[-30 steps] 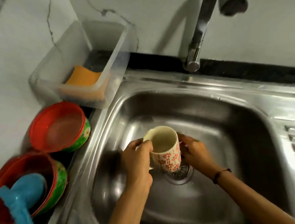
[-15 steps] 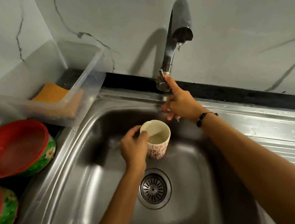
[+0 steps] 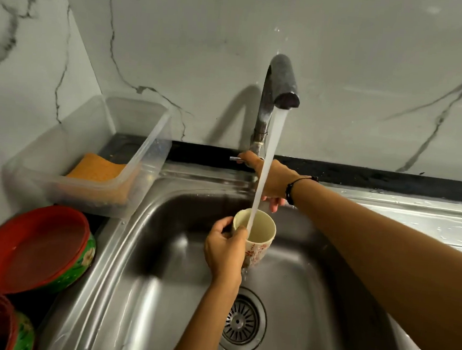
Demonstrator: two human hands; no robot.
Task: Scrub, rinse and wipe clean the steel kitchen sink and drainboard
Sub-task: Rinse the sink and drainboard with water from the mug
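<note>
Ceramic mug [image 3: 258, 233], wet and slippery, gripped around its wall by the left hand [image 3: 225, 250]; right hand [image 3: 272, 182] pinches the tap lever [image 3: 236, 159].

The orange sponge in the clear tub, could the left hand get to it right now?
Probably not at once. The left hand grips the mug under the running water. The tub has no lid, the sponge lies uncovered inside, and nothing blocks the way, so it could once the mug is put down.
</note>
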